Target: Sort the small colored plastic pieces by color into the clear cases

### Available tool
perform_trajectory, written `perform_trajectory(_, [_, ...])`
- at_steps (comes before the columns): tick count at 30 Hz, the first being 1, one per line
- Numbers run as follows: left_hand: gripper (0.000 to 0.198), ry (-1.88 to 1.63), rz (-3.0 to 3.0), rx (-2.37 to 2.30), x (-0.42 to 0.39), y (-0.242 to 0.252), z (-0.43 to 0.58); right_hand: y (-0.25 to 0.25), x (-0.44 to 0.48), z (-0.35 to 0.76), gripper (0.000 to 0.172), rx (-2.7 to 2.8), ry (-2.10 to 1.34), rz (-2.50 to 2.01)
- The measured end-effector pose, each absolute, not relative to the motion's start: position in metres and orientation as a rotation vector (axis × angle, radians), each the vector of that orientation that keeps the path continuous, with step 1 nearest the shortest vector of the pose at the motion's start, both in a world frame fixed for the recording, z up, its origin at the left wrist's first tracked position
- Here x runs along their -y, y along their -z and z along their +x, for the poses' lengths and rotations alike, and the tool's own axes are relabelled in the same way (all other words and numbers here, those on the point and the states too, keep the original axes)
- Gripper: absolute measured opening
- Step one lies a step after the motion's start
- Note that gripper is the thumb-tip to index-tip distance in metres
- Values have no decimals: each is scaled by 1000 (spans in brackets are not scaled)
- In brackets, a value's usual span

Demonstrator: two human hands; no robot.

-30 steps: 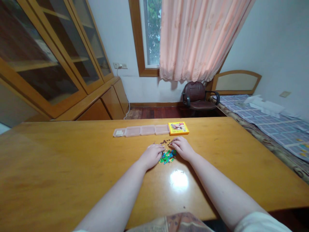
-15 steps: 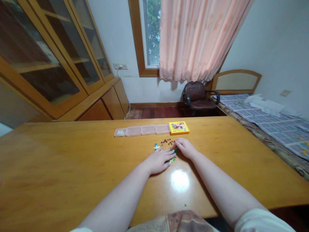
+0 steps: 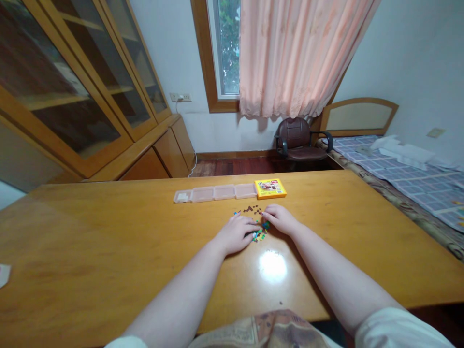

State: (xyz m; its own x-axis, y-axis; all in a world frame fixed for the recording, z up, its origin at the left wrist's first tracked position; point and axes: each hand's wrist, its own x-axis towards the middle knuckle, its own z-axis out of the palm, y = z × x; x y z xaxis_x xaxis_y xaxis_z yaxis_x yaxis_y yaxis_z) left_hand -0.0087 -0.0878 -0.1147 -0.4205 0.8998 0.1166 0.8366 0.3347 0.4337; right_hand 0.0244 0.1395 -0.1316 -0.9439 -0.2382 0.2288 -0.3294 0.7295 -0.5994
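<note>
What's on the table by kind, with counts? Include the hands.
clear compartment tray: 1
yellow box: 1
clusters of small pieces: 2, brown pieces and multicoloured pieces; single pieces too small to count
white scrap at the left edge: 1
hands: 2, left hand and right hand, both at the pieces
Total: 7
</note>
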Motion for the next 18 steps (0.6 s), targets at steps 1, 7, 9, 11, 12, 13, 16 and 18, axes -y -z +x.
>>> perform_trajectory(1, [32,-666,1643,-2409,88,115,-8,131,-139,25,47,2779,-1022,515])
perform_trajectory(7, [43,-567,1728,-2405,84,121,-5,131,-141,24,52,2761,-1006,515])
perform_trajectory(9, [47,-546,1712,-2411,83,123,-5,131,-143,24,53,2753,-1004,452])
perform_trajectory(11, [50,-542,1669,-2427,83,125,-5,131,-144,24,55,2732,-1025,443])
perform_trajectory(12, [49,-542,1645,-2439,83,125,-5,131,-144,24,56,2716,-1040,470])
perform_trajectory(13, [48,-539,1625,-2447,84,126,-5,131,-144,25,56,2699,-1060,514])
perform_trajectory(16, [45,-527,1602,-2442,83,127,-5,130,-143,27,55,2647,-1117,635])
perform_trajectory(18, [43,-528,1601,-2445,82,127,-4,130,-142,28,53,2621,-1135,668])
